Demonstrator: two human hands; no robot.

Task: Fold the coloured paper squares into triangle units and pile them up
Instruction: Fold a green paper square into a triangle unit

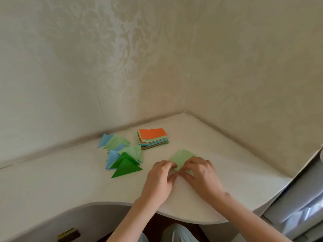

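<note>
I have the pale green paper square [181, 157] flat on the cream, curved-edged desk [70, 186], just at 5 o'clock of the stack of unfolded coloured paper squares topped with an orange sheet [153, 138]; it lies turned like a diamond, one corner pointing to 12 o'clock toward the wall corner, so its long axis, as I judge it, runs from 12 to 6 along that diagonal.

My left hand [161, 177] and my right hand [201, 173] meet over its near corner; the fingers of both are curled down onto the paper, pinching or pressing its near edge, though the exact hold is hidden beneath my knuckles.

What could go wrong, I think: if one hand pulls harder than the other, the sheet will swivel on the smooth desk and the crease will run off the diagonal, leaving a lopsided unit; thin paper like this may also buckle if I press before the corners meet.

The loose pile of folded blue and green paper triangles [122, 154] sits at 9 o'clock of my left hand, near but apart from it; a careless sweep of that wrist could scatter it, and the dark green triangle at the near end [126, 169] already hangs loosely off the heap; the stack at 12 o'clock leans a little, so a nudge could fan it out.
</note>
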